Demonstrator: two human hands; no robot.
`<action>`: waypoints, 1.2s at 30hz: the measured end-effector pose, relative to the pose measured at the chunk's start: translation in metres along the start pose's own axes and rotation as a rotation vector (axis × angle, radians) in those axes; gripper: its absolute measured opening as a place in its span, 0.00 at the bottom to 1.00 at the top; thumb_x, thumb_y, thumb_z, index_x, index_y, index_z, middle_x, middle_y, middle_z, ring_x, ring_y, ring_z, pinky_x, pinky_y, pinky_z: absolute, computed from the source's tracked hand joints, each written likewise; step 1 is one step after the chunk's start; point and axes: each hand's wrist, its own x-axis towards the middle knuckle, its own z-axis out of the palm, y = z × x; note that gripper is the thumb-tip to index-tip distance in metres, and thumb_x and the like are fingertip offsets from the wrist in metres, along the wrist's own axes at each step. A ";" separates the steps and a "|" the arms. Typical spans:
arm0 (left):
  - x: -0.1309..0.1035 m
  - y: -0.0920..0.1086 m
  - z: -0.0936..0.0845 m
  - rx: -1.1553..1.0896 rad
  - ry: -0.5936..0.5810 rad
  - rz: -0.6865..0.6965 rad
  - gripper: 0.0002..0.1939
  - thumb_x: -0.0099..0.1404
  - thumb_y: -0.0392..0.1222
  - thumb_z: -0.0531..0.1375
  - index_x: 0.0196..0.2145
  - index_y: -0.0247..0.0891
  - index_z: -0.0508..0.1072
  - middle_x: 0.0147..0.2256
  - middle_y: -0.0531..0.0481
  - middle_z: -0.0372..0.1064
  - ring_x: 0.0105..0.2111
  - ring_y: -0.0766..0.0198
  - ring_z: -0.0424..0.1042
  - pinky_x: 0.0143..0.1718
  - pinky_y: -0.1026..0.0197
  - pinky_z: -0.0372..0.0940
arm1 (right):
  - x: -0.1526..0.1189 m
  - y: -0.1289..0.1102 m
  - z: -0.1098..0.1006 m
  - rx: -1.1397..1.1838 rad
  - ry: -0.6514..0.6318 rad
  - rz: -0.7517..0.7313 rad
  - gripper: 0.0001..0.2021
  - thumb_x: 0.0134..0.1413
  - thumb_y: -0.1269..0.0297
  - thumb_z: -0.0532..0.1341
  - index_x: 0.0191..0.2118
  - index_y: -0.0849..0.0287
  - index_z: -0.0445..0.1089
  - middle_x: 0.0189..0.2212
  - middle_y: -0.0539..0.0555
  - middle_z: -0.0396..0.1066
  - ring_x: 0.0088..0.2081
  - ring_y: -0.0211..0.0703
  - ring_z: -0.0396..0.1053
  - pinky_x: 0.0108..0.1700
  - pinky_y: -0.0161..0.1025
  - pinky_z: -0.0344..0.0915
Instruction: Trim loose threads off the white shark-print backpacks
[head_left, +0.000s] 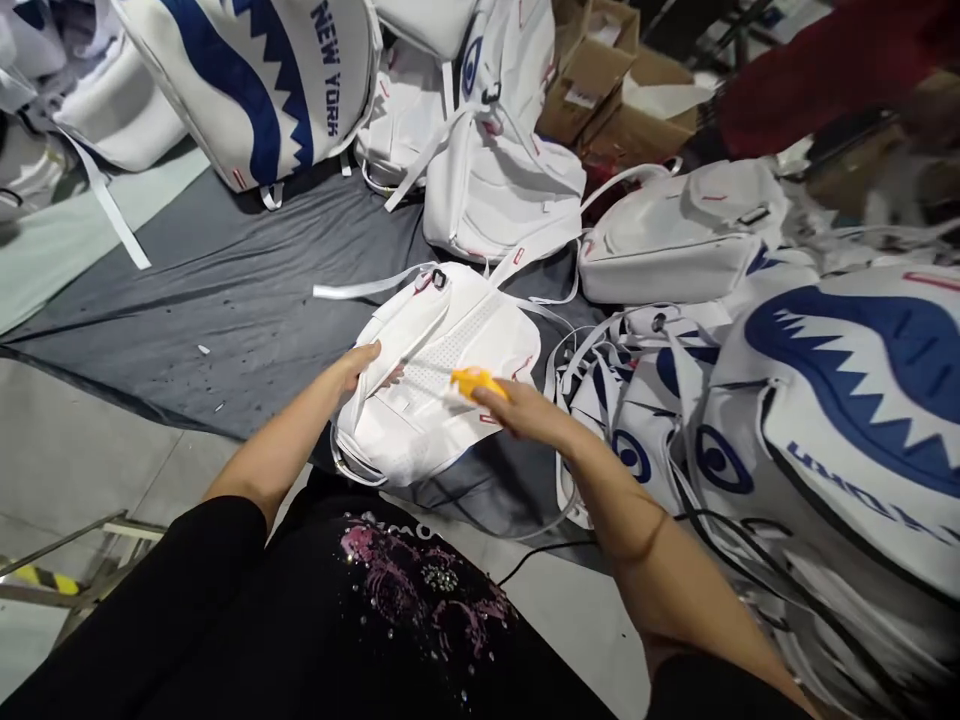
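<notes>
A white backpack [480, 325] lies in front of me with its perforated back panel and straps facing up. My left hand [361, 365] is closed around the padded shoulder strap [401, 325] on its left side, and some fingertips show past the strap's inner edge. Over the right part of the bag, my right hand [517, 405] grips a small yellow-orange tool [474, 382]. The tool's front end points left across the back panel and is blurred, so its exact kind is unclear. A loose white webbing strap [360, 291] stretches left from the bag's top.
The bag rests on a dark grey cloth [247, 270]. More white backpacks, including a blue shark-mouth one [847, 370] at right and a "NEW YORK" one [255, 90] at upper left, surround it. Cardboard boxes [592, 70] stand behind. A black cord [551, 547] runs at lower right.
</notes>
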 end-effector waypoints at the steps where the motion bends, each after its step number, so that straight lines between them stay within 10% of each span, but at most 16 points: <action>1: 0.004 -0.001 0.001 0.028 -0.008 -0.025 0.31 0.75 0.57 0.46 0.50 0.25 0.75 0.37 0.29 0.79 0.31 0.52 0.80 0.32 0.54 0.75 | 0.001 -0.003 -0.002 -0.018 0.027 -0.010 0.21 0.65 0.47 0.55 0.40 0.61 0.74 0.26 0.54 0.73 0.28 0.43 0.69 0.35 0.37 0.63; 7: -0.004 0.005 0.023 0.287 0.072 0.066 0.32 0.76 0.56 0.43 0.63 0.32 0.68 0.55 0.31 0.72 0.55 0.45 0.73 0.55 0.44 0.69 | 0.007 0.013 -0.035 -0.137 0.037 0.043 0.23 0.66 0.47 0.54 0.46 0.63 0.75 0.36 0.60 0.77 0.40 0.49 0.73 0.42 0.39 0.65; 10: -0.031 -0.001 0.050 0.601 0.191 0.319 0.31 0.72 0.50 0.54 0.70 0.45 0.57 0.73 0.43 0.44 0.72 0.42 0.42 0.69 0.38 0.45 | 0.003 0.034 -0.060 -0.306 0.252 0.258 0.24 0.68 0.50 0.53 0.51 0.66 0.73 0.44 0.67 0.76 0.45 0.55 0.74 0.44 0.42 0.64; 13: -0.067 -0.034 0.084 1.176 0.152 0.622 0.40 0.66 0.48 0.63 0.71 0.46 0.53 0.75 0.43 0.28 0.73 0.36 0.32 0.69 0.32 0.36 | -0.013 0.046 -0.068 -0.313 0.058 0.242 0.22 0.66 0.48 0.55 0.48 0.63 0.74 0.40 0.64 0.77 0.43 0.54 0.74 0.42 0.41 0.64; 16: -0.089 -0.083 0.113 1.386 -0.113 0.613 0.47 0.57 0.43 0.70 0.70 0.42 0.57 0.74 0.35 0.36 0.71 0.33 0.42 0.68 0.32 0.43 | -0.040 0.051 -0.064 -0.343 0.037 0.233 0.21 0.65 0.47 0.56 0.45 0.61 0.74 0.36 0.61 0.76 0.39 0.52 0.73 0.41 0.41 0.63; 19: -0.087 -0.112 0.125 1.149 -0.093 0.466 0.43 0.55 0.38 0.69 0.67 0.37 0.63 0.71 0.30 0.47 0.69 0.31 0.49 0.66 0.31 0.48 | -0.072 0.063 -0.061 -0.270 -0.026 0.235 0.22 0.63 0.44 0.56 0.42 0.61 0.74 0.29 0.58 0.74 0.31 0.48 0.71 0.35 0.40 0.63; 24: -0.057 -0.090 0.101 0.843 0.063 0.336 0.24 0.71 0.51 0.54 0.58 0.35 0.72 0.52 0.33 0.75 0.52 0.45 0.74 0.54 0.44 0.69 | -0.121 0.100 -0.054 -0.052 -0.056 0.253 0.22 0.63 0.43 0.53 0.40 0.58 0.71 0.18 0.50 0.67 0.20 0.41 0.64 0.25 0.38 0.58; 28: -0.048 -0.072 0.081 0.715 0.152 0.200 0.30 0.75 0.55 0.43 0.51 0.28 0.74 0.30 0.37 0.76 0.27 0.55 0.75 0.31 0.53 0.73 | -0.126 0.116 -0.032 0.010 -0.116 0.203 0.20 0.64 0.46 0.52 0.36 0.57 0.69 0.19 0.51 0.67 0.20 0.42 0.64 0.26 0.38 0.58; 32: -0.061 -0.085 0.106 0.781 0.262 0.287 0.24 0.73 0.50 0.51 0.61 0.38 0.70 0.43 0.37 0.75 0.42 0.50 0.75 0.46 0.48 0.71 | -0.101 0.106 -0.020 -0.151 0.179 0.172 0.20 0.65 0.47 0.53 0.40 0.59 0.71 0.32 0.59 0.75 0.32 0.48 0.72 0.32 0.38 0.59; 36: -0.073 -0.101 0.142 1.345 0.293 0.525 0.31 0.70 0.43 0.56 0.69 0.49 0.61 0.58 0.35 0.61 0.57 0.39 0.62 0.58 0.39 0.60 | -0.092 0.095 -0.017 -0.288 0.266 0.246 0.25 0.68 0.44 0.49 0.48 0.62 0.71 0.39 0.66 0.76 0.39 0.56 0.74 0.36 0.41 0.60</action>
